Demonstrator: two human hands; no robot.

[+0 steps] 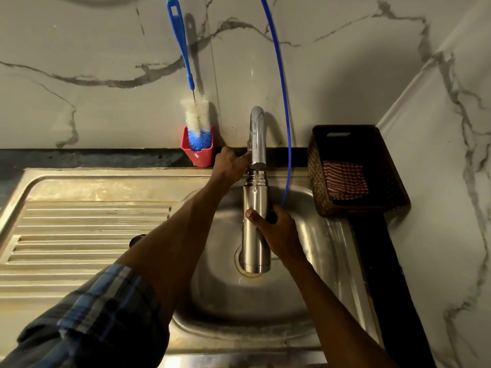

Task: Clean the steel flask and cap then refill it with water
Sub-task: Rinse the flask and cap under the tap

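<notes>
Right hand [273,229] gripped steel flask [255,235] under running tap [258,139]; left hand [230,163] clasped tap handle; cap unseen, fill stage unclear.

Bottle brush [198,120] in red cup [199,155], wicker basket [372,197] holding cloth [345,179]

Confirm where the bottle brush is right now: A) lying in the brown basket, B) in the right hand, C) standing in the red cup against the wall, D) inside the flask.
C: the bottle brush stands bristles-down in the red cup by the wall, while the right hand grips the flask under the tap and the left hand is at the tap's base.
</notes>
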